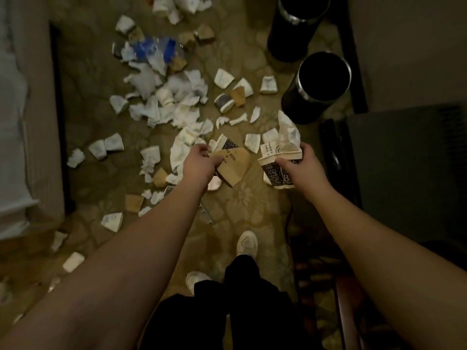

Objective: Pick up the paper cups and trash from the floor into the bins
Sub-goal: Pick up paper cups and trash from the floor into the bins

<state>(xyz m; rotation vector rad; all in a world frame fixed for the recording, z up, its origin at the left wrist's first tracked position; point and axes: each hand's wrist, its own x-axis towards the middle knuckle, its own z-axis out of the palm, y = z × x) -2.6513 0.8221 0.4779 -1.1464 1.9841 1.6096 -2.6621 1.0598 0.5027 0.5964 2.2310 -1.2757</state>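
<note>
Both forearms reach out: the left hand (199, 154) grips brown cups (233, 164), the right hand (300, 162) grips dark printed cups (276, 174) stuffed with paper. Most litter is left across the floor (242, 205), and the nearer bin (319, 82) looks dark inside, contents unclear.

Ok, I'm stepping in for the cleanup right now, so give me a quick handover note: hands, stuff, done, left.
Left hand holds a brown paper cup.
Right hand holds dark printed cups with a white wrapper stuffed in.
Two black bins stand ahead on the right; the nearer one is just past the right hand.
Done: both hands loaded, nothing dropped in yet.
Left: bin these, then clear the cups and crumpled paper spread across the floor.
</note>
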